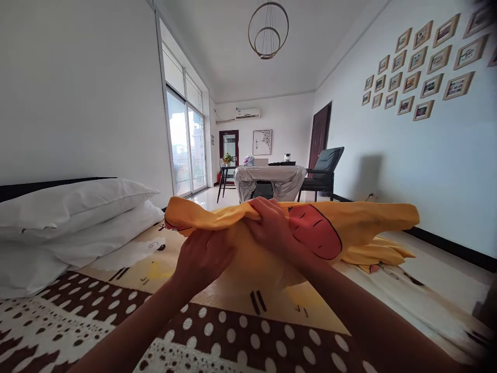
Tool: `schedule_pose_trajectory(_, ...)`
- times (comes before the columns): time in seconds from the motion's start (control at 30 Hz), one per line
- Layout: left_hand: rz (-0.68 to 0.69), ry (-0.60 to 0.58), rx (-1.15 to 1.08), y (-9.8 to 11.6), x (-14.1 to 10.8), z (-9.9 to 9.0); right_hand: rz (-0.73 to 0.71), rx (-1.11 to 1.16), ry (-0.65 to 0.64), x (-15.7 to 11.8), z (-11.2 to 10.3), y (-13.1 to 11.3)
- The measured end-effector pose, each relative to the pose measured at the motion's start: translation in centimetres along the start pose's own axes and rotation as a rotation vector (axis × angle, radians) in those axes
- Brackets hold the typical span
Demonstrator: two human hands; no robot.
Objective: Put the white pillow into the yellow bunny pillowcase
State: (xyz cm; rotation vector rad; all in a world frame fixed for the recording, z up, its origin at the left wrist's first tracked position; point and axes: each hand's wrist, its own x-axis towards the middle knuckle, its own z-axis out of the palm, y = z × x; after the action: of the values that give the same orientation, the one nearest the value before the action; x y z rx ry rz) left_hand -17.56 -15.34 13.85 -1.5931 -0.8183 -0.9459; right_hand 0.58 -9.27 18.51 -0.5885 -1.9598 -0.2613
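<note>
A yellow cloth (361,217) with a red, black-outlined patch is held up over the bed, stretched from left to right. My left hand (204,259) grips its lower edge left of the middle, fingers curled and partly hidden by the fabric. Close beside it on the right, my right hand (269,223) pinches the cloth's upper edge. More yellow fabric (378,254) lies bunched on the right side of the bed. Beneath both hands spreads a patterned bedsheet (217,331) with brown and white spots and a beige printed area.
White pillows (77,207) are stacked at the left of the bed. Beyond the bed stand a covered table (272,176), a black chair (324,171) and a small table with a plant (228,159). Framed pictures (411,82) hang on the right wall.
</note>
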Motion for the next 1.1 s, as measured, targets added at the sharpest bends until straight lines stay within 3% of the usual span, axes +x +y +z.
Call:
schedule_pose_trajectory(0.1,-0.014,0.045,0.114,0.2,0.9,1.3,-0.046,-0.024,0.027,0.0,0.0,-0.5)
schedule_pose_trajectory(0.27,-0.025,-0.052,0.125,0.4,1.6,2.2,-0.128,-0.147,0.209,0.0,0.2,-1.4)
schedule_pose_trajectory(0.43,-0.023,-0.200,0.077,1.1,0.2,2.4,-0.156,-0.163,0.132,0.4,0.6,-2.9)
schedule_pose_trajectory(0.63,0.102,-0.152,0.106,0.7,-0.6,2.6,-0.132,-0.249,0.006,0.8,1.6,-2.9)
schedule_pose_trajectory(0.9,-0.057,-0.173,0.130,-1.2,0.1,2.7,-0.332,-0.183,0.295,-0.4,0.6,-2.3)
schedule_pose_trajectory(1.1,-0.156,-0.006,0.105,-2.0,-0.5,3.7,-0.295,-0.134,0.341,-1.5,0.1,-0.7)
